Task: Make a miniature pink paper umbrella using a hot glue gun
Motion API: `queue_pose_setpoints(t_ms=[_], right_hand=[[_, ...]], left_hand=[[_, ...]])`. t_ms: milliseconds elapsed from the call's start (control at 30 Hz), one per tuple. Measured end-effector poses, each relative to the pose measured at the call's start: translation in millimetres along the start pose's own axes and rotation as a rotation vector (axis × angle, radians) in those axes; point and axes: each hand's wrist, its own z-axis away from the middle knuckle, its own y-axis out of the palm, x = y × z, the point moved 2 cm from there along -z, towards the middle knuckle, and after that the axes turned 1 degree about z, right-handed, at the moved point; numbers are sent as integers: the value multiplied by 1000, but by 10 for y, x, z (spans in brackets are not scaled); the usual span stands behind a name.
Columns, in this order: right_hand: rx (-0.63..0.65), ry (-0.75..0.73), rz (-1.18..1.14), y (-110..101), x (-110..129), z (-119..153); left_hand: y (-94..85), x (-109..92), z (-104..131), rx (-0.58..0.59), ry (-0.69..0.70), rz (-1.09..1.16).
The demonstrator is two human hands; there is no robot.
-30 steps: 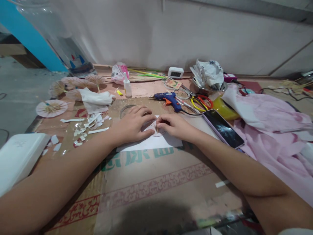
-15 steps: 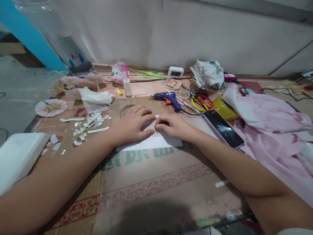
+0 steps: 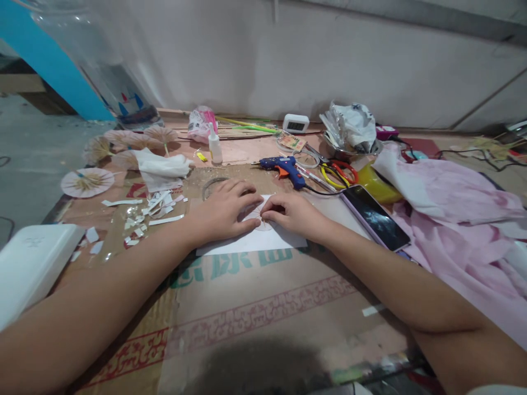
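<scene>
A sheet of white paper lies on the cardboard, with a pale round piece marked with fine radiating lines on top. My left hand rests palm down over the paper's left part, fingers apart, its thumb at the edge of the round piece. From the right, my right hand has thumb and forefinger pinched together at the round piece's middle. A tiny light-coloured bit shows by the fingertips; what they pinch is too small to make out.
Behind the hands lie a blue glue gun, a small white bottle and scissors. Right are a phone and pink cloth; left, paper scraps, a round fan-like piece and a white box.
My right fingertips have shifted very slightly at the round piece, and the thin yellowish bit under them shows less. My left hand stays in place.
</scene>
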Motion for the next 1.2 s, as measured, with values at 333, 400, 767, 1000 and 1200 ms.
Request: queue_pose_setpoints(t_ms=[333, 400, 767, 1000, 1200], right_hand=[[15, 19, 8, 6, -16, 2], [13, 17, 10, 10, -21, 4], [5, 21, 14, 15, -25, 16], [-5, 38, -5, 0, -21, 9], [-111, 39, -41, -73, -7, 19]], left_hand=[[-12, -7, -7, 7, 6, 5], [-10, -5, -6, -2, 8, 14], [11, 6, 4, -12, 7, -10], [12, 4, 12, -37, 3, 9], [11, 7, 16, -34, 27, 0]])
